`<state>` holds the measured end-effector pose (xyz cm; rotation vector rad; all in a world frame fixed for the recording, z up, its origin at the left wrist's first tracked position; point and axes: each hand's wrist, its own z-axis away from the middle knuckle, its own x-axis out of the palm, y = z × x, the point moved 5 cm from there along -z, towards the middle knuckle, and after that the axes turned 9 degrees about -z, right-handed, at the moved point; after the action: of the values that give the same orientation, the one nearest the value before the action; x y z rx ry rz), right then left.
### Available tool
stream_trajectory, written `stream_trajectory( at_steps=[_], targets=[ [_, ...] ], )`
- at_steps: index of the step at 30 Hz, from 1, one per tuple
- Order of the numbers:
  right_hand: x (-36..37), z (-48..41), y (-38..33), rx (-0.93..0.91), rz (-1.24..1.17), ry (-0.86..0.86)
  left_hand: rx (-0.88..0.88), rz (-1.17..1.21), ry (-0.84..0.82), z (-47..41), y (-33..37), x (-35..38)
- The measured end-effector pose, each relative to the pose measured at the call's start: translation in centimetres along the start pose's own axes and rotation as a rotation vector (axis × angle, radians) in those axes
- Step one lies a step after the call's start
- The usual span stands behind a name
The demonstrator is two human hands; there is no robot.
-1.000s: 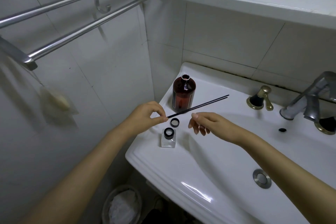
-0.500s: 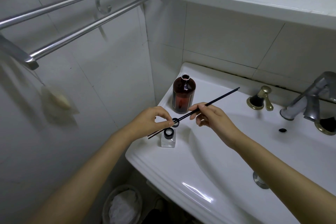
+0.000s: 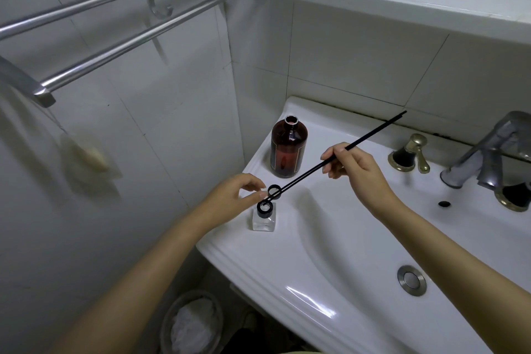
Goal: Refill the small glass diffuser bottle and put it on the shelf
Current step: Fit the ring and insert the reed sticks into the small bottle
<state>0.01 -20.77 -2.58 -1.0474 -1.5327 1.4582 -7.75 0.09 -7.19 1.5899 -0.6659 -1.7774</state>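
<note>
While right hand (image 3: 353, 165) pinches black reeds (image 3: 370, 135) — tips at diffuser bottle (image 3: 264, 217), left hand (image 3: 234, 195) beside.

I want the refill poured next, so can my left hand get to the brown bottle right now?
Probably yes: the left hand is empty, and the brown bottle stands open just behind it, though the reeds cross between.

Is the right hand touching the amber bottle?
Apart. The head view shows bare white sink between the right hand, which pinches the black reed sticks, and the amber bottle.
</note>
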Motion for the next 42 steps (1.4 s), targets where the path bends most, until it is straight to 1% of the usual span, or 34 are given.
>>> stream_trajectory(
  at_steps=[10, 19, 27, 33, 38, 42],
  targets=[
    [0.8, 0.0, 0.3, 0.012, 0.094, -0.060, -0.024, -0.015, -0.012, 0.3, -1.0, 0.7],
    [3.6, 0.2, 0.6, -0.005, 0.216, -0.183, -0.023, -0.030, -0.015, 0.3, -1.6, 1.1],
    [5.5, 0.3, 2.0, 0.071, 0.267, -0.260, -0.022, -0.039, -0.014, 0.2, -2.0, 1.2],
    [6.0, 0.3, 2.9, 0.110, 0.254, -0.309, -0.015, -0.045, -0.019, 0.0, -2.1, 1.2],
    [5.6, 0.4, 4.3, 0.141, 0.297, -0.386, -0.015, -0.042, -0.024, -0.2, -2.4, 1.2],
    [5.0, 0.5, 5.7, 0.150, 0.376, -0.433, -0.016, -0.034, -0.025, -0.4, -2.6, 1.2]
  ],
)
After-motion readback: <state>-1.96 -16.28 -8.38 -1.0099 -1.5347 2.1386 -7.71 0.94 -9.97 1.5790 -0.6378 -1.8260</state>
